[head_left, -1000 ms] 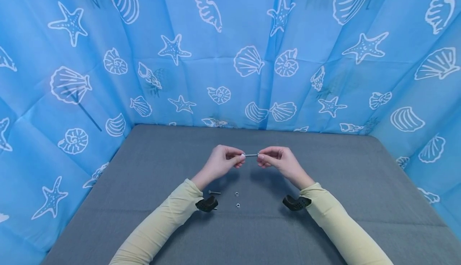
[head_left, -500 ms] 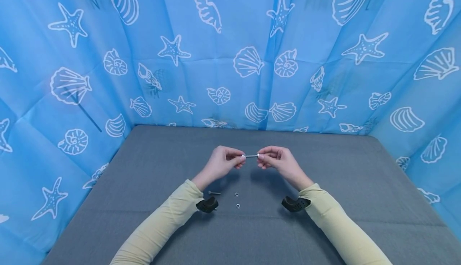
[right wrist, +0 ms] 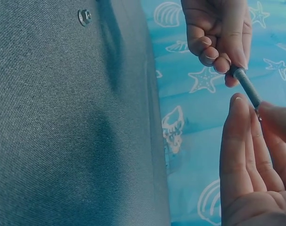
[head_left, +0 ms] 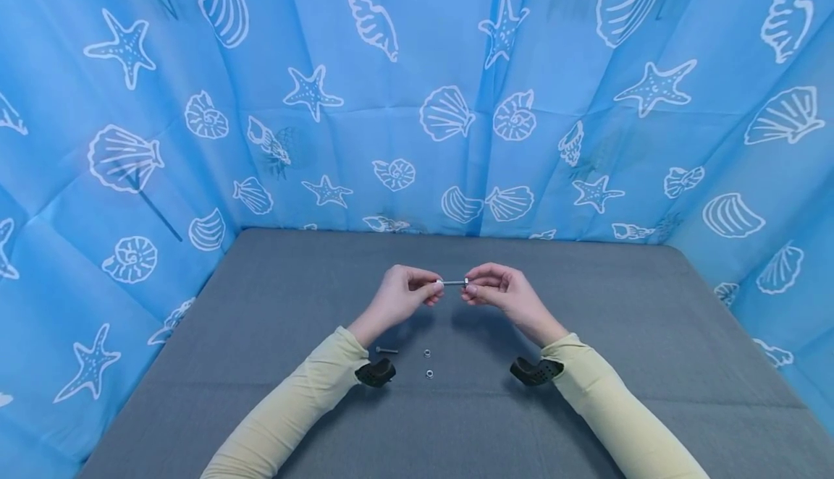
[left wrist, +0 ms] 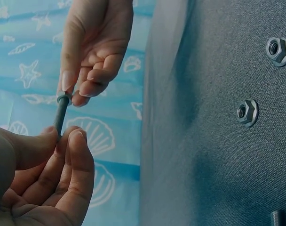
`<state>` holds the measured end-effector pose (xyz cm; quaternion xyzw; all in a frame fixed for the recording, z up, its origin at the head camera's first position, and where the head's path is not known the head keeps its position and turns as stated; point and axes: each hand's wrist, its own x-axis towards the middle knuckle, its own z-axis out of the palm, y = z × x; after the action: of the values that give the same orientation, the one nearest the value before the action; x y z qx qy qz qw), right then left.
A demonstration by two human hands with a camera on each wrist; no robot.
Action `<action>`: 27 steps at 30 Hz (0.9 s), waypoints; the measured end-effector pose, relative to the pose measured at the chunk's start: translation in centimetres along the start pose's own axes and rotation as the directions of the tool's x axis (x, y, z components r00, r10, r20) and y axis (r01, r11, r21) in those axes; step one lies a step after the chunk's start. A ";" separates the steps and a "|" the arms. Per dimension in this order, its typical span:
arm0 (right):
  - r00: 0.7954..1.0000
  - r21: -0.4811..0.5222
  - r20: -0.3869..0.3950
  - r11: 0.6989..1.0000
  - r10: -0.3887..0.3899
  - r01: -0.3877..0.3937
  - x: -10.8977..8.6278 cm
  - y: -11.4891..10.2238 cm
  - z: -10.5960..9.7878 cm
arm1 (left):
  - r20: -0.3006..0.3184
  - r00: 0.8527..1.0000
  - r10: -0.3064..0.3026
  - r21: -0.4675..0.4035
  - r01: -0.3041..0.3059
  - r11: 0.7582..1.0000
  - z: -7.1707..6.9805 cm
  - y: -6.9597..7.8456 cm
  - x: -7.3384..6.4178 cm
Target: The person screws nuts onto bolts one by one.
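Above the far half of the table, my left hand [head_left: 404,293] pinches one end of a metal bolt [head_left: 452,283] between thumb and fingers. The bolt lies roughly level, its threaded shaft bridging the gap to my right hand [head_left: 510,294]. At that end sits a flange nut [left wrist: 64,97], with the right thumb against it and the fingers curled behind. In the right wrist view, the dark bolt head [right wrist: 234,70] shows at the left fingertips. Part of the nut is hidden by the right fingers.
Two loose flange nuts [head_left: 427,353] [head_left: 429,374] lie on the grey cloth-covered table [head_left: 586,320], nearer me than the hands. Another bolt [head_left: 386,351] lies to their left, beside the left wrist's black camera band [head_left: 376,372]. A blue seashell curtain [head_left: 404,103] stands behind the table.
The right thumb and fingers have shifted at the nut, leaving more of it showing. The left hand stays put on the bolt. The head view has tilted very slightly.
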<state>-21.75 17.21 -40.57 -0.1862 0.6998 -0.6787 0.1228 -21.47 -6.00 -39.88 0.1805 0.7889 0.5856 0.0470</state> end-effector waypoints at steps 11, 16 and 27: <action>0.995 -0.057 -0.076 0.996 0.058 -0.062 -0.1 -0.1 0.2 | -0.022 1.000 0.001 -0.017 -0.002 1.000 0.5 0.1 0.0; 0.997 -0.043 -0.047 0.997 0.068 -0.070 0.0 0.0 0.1 | -0.042 0.999 0.000 -0.019 0.000 1.000 0.6 0.0 0.0; 0.999 0.027 -0.038 1.000 0.004 -0.003 0.0 0.1 0.1 | -0.069 0.998 -0.006 -0.043 0.003 0.999 0.8 -0.2 0.3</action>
<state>-21.69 17.11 -40.66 -0.1700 0.6933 -0.6911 0.1130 -21.59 -5.24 -40.26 0.1574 0.7777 0.6081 0.0250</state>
